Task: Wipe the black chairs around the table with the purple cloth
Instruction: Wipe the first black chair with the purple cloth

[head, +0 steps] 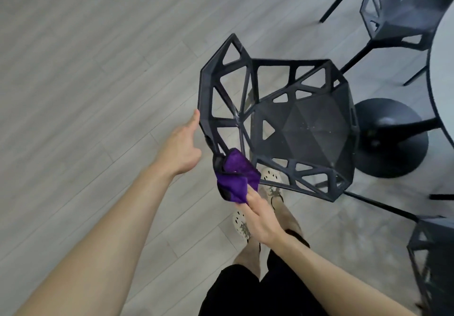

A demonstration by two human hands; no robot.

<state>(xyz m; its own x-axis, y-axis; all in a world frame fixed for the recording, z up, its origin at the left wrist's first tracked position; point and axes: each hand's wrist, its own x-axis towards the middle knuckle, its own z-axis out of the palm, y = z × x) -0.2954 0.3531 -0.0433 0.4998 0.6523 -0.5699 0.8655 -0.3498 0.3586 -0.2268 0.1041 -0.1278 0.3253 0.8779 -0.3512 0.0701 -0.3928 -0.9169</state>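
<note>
A black plastic chair [304, 129] with an angular lattice back and a faceted seat stands mid-view. The purple cloth [237, 175], a bunched fuzzy rag with a black edge, is pressed against the chair's frame at its near left corner, where the back meets the seat. The right hand [261, 220] is clamped on the cloth, fingers on top and thumb beneath. The left hand [180, 145] is at the outer left rim of the chair's back, one straight finger touching it; I cannot tell whether the other fingers grip. The hands are apart. Beyond the chair to the right is a second black lattice chair [403, 8]. Just right of the chair are a table's black round pedestal base [393, 139] and pale round top [444, 70], and nearer on that side a third black chair [434, 261]. Under the chair lies grey plank flooring [86, 70], with pale shoes [270, 177]
</note>
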